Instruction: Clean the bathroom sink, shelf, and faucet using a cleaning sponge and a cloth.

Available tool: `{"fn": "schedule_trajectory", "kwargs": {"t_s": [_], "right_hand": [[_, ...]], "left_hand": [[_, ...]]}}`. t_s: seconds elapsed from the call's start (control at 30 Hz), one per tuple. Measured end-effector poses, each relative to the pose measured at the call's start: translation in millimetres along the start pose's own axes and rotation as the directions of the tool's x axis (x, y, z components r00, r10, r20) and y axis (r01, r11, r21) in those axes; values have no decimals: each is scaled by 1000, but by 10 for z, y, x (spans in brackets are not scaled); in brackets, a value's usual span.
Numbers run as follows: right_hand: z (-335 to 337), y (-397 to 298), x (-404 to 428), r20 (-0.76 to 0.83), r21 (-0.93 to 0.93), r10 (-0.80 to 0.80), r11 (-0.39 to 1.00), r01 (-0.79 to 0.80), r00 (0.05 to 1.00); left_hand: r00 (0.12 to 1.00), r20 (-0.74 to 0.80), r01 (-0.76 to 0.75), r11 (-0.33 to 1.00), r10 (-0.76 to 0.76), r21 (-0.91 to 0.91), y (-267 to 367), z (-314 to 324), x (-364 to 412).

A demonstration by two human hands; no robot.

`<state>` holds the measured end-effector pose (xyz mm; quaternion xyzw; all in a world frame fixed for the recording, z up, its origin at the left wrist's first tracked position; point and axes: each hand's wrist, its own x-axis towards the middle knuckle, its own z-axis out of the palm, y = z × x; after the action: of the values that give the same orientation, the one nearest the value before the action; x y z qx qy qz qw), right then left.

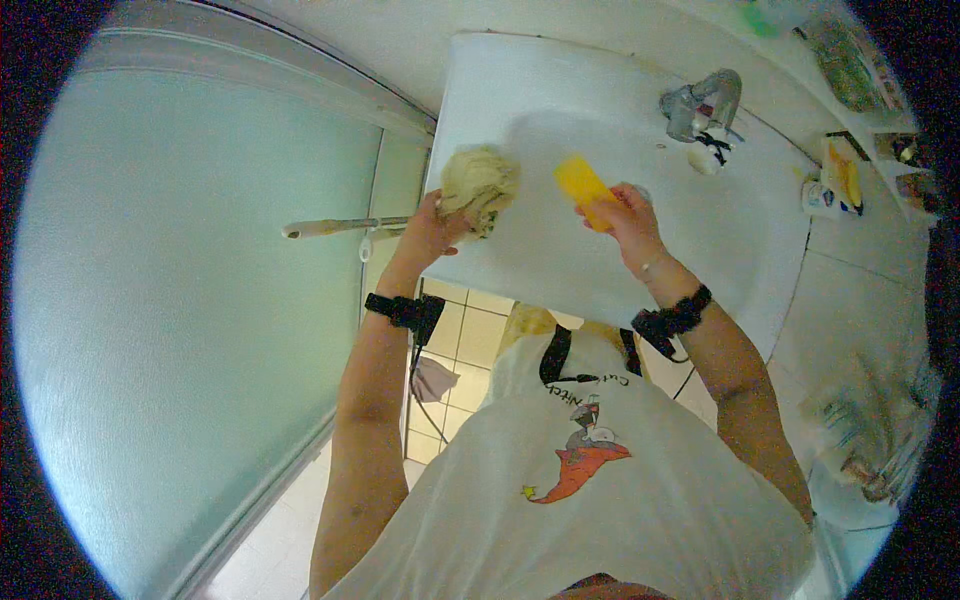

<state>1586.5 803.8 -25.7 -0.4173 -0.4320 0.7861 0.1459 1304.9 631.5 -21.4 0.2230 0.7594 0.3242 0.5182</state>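
A bunched, pale yellowish cloth-like item is gripped in my left hand over the left rim of the white washbasin. Its exact kind is blurred. My right hand holds a yellow block, perhaps a sponge, over the middle of the basin. The two hands are apart, and the held things do not touch. A metal faucet stands at the basin's back right, with a small white and black item beside it.
A frosted glass panel rises on the left, with a pale handle or pole sticking out before it. Small containers stand on the right ledge. Below the basin, a greyish cloth shows by the tiled floor.
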Motion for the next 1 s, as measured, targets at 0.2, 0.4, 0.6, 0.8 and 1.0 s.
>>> {"fn": "schedule_trajectory", "kwargs": {"t_s": [0.2, 0.4, 0.6, 0.8, 1.0], "right_hand": [[620, 136, 456, -93, -554, -457, 762, 335, 885], [2115, 459, 562, 158, -906, -514, 264, 331, 843], [2426, 181, 928, 62, -966, -501, 188, 179, 863], [2510, -171, 1306, -320, -848, -469, 529, -28, 823], [2472, 167, 996, 208, -961, -598, 22, 276, 774]], "left_hand": [[819, -27, -284, 447, 573, 848, -12, 294, 36], [699, 41, -327, 268, 714, 906, -529, -11, 342], [852, 15, -378, 596, 523, 709, -207, -347, 146], [797, 5, -475, 622, 604, 622, -212, -396, 173], [805, -55, -366, 568, 590, 738, -171, -503, 242]]}}
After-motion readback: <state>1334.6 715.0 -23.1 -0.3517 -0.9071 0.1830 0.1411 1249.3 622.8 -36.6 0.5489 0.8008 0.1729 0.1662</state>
